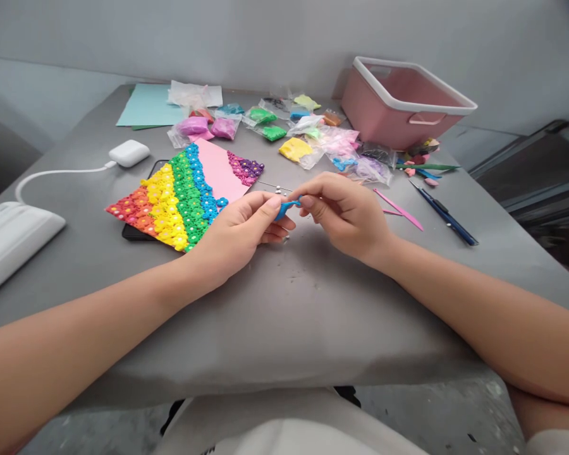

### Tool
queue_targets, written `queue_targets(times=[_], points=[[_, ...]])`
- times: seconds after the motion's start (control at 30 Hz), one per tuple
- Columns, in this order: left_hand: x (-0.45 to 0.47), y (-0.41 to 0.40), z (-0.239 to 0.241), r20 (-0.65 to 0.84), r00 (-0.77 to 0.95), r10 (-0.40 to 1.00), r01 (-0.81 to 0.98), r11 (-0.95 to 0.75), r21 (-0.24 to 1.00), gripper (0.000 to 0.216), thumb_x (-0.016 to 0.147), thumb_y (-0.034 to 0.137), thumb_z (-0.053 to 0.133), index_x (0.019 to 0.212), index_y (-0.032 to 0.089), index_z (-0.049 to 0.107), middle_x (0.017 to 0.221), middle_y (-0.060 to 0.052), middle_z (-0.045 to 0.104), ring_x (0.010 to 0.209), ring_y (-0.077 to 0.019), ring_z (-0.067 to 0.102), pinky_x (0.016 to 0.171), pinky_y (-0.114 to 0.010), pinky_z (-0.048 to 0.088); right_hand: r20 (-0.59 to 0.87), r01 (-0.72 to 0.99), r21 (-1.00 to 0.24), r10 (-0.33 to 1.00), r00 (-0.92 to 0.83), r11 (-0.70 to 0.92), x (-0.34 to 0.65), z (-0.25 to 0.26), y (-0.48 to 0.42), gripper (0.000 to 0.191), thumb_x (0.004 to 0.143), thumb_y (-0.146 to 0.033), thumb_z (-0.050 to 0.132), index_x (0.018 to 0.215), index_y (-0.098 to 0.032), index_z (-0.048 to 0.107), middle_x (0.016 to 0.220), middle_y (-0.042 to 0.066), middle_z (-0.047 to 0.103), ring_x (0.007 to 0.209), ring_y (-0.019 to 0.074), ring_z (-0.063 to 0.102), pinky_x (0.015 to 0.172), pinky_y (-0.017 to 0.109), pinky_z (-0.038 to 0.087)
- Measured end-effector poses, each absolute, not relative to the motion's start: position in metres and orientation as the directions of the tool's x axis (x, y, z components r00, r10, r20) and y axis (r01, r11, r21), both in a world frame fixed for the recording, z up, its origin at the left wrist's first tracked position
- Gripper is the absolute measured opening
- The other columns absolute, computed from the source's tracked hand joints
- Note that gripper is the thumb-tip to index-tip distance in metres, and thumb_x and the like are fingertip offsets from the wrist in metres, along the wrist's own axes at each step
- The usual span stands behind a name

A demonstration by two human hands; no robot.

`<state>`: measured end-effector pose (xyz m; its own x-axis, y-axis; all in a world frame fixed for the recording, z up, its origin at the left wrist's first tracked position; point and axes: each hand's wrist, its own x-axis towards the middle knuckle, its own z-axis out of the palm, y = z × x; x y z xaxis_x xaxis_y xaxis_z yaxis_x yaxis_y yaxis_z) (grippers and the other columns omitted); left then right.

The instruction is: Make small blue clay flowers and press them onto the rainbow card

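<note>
Both hands meet over the middle of the table around a lump of blue modelling clay (284, 208). The clay's larger part is pinched between the thumb and fingers of my left hand (239, 230). A thin, stretched strand of it runs to the fingertips of my right hand (346, 212), whose thumb and index finger are closed on its end. Left of my hands lies a pink card (215, 161) decorated with bands of small clay flowers in red, orange, yellow, green, blue and purple. Small silvery beads (279, 189) lie just behind my fingers.
Bags of coloured clay (296, 150) spread across the back, beside a pink bin (384, 117) with a white rim. To the right lie pink tools (405, 212) and a dark blue pen-like tool (448, 218). A white earbud case (129, 153) is cabled to a white box (16, 237) on the left.
</note>
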<state>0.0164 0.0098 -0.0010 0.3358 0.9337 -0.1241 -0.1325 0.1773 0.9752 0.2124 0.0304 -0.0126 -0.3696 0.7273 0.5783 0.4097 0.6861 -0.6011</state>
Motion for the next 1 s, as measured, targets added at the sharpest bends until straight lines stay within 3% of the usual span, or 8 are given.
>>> queue_targets(times=[0.17,0.3,0.43,0.53,0.63,0.77,0.83,1.0], points=[[0.017,0.01,0.0,-0.144,0.324,0.935,-0.126,0.193,0.973,0.023,0.093,0.039,0.068,0.09,0.017,0.066,0.078,-0.001,0.07,0.073,-0.011,0.066,0.076,-0.026,0.055,0.504,0.321,-0.732,0.795,-0.338,0.601,0.211,-0.014,0.031,0.036,0.101,-0.052,0.053,0.087,-0.02,0.063,0.075,0.001,0.067,0.064,0.0099,0.059,0.058,0.024,0.046],[0.019,0.008,0.0,-0.15,0.227,0.962,-0.179,0.192,0.965,0.024,0.095,0.039,0.066,0.091,0.017,0.059,0.086,-0.001,0.07,0.073,-0.0101,0.066,0.077,-0.027,0.056,0.459,0.418,-0.737,0.847,-0.27,0.532,0.214,-0.013,0.034,0.044,0.1,-0.054,0.052,0.073,-0.02,0.054,0.059,-0.002,0.061,0.053,0.0081,0.051,0.055,0.024,0.041],[0.02,0.006,0.002,-0.115,0.118,0.986,-0.267,0.143,0.953,0.012,0.097,0.027,0.063,0.097,0.018,0.054,0.087,0.001,0.07,0.074,-0.0087,0.067,0.079,-0.025,0.056,0.407,0.453,-0.744,0.871,-0.276,0.491,0.216,-0.02,0.041,0.026,0.092,-0.042,0.067,0.082,-0.018,0.065,0.068,0.0,0.068,0.06,0.0111,0.059,0.057,0.025,0.046],[0.02,0.006,0.003,-0.099,0.108,0.989,-0.314,0.129,0.941,0.014,0.097,0.018,0.059,0.111,0.019,0.056,0.092,0.001,0.072,0.076,-0.0083,0.068,0.082,-0.025,0.056,0.377,0.412,-0.773,0.871,-0.313,0.483,0.215,-0.024,0.042,0.014,0.093,-0.029,0.063,0.096,-0.018,0.071,0.083,0.003,0.075,0.073,0.014,0.068,0.062,0.026,0.051],[0.019,0.006,0.003,-0.086,0.137,0.987,-0.316,0.125,0.94,0.015,0.1,0.026,0.054,0.112,0.021,0.06,0.093,0.0,0.073,0.077,-0.01,0.069,0.084,-0.026,0.056,0.335,0.369,-0.811,0.877,-0.344,0.455,0.215,-0.024,0.04,0.019,0.095,-0.029,0.058,0.098,-0.018,0.073,0.086,0.005,0.076,0.074,0.0145,0.069,0.062,0.026,0.052],[0.017,0.006,0.001,-0.045,0.165,0.985,-0.309,0.095,0.946,0.027,0.094,0.048,0.063,0.097,0.021,0.061,0.08,0.0,0.071,0.074,-0.0136,0.069,0.079,-0.028,0.057,0.303,0.386,-0.811,0.88,-0.365,0.439,0.214,-0.02,0.038,0.014,0.084,-0.031,0.073,0.083,-0.017,0.073,0.078,0.003,0.074,0.068,0.0142,0.066,0.064,0.028,0.053],[0.017,0.006,0.0,-0.03,0.175,0.984,-0.329,0.087,0.94,0.028,0.092,0.049,0.066,0.092,0.021,0.06,0.076,0.001,0.069,0.071,-0.0129,0.067,0.075,-0.026,0.057,0.294,0.361,-0.828,0.881,-0.372,0.429,0.214,-0.02,0.038,0.014,0.083,-0.03,0.073,0.087,-0.017,0.072,0.08,0.003,0.074,0.072,0.0154,0.068,0.065,0.028,0.054],[0.017,0.006,0.0,-0.044,0.156,0.987,-0.336,0.095,0.937,0.008,0.095,0.022,0.063,0.103,0.02,0.063,0.088,0.002,0.071,0.072,-0.0083,0.066,0.076,-0.022,0.057,0.256,0.277,-0.888,0.895,-0.364,0.367,0.212,-0.019,0.038,0.019,0.09,-0.035,0.066,0.088,-0.017,0.069,0.079,0.004,0.073,0.069,0.0138,0.069,0.058,0.024,0.052]])
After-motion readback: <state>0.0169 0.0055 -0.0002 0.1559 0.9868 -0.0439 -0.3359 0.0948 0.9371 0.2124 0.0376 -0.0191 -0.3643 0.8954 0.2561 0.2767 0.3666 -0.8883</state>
